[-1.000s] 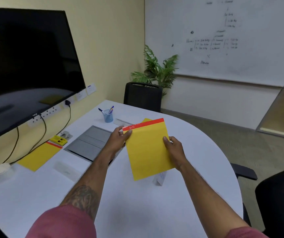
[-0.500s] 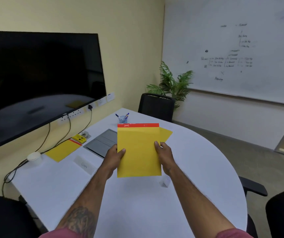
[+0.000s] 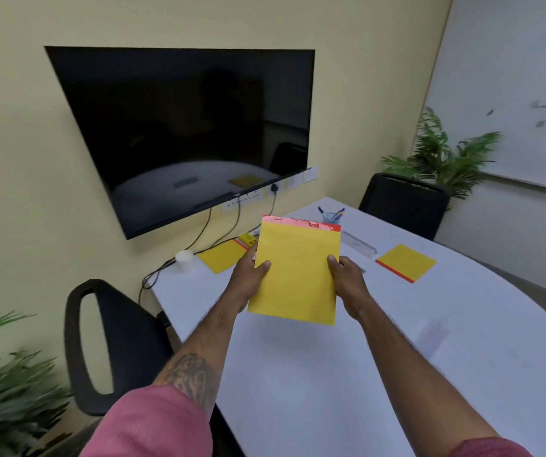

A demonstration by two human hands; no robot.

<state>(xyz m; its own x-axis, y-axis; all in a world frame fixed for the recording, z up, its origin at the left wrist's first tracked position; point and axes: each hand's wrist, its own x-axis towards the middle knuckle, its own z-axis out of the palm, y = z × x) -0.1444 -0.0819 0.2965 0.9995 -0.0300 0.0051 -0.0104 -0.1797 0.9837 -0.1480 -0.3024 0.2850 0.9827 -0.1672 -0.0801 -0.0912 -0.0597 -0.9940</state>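
A yellow envelope (image 3: pixel 296 272) with a red strip along its top edge is held upright above the white table (image 3: pixel 331 374). My left hand (image 3: pixel 247 282) grips its left edge, thumb on the front. My right hand (image 3: pixel 347 282) grips its right edge, thumb on the front as well. The fingers behind the envelope are hidden.
Two more yellow envelopes lie on the table, one at the far left (image 3: pixel 222 257), one at the right (image 3: pixel 407 262). A white paper cup (image 3: pixel 184 260), a blue pen cup (image 3: pixel 331 217), black chairs (image 3: pixel 110 344) (image 3: pixel 403 202), a wall screen (image 3: pixel 192 133), cables and plants surround the table.
My view has swung left and upward toward the wall screen. Both hands still hold the envelope by its sides, now slightly tilted; the right envelope on the table has come into view.
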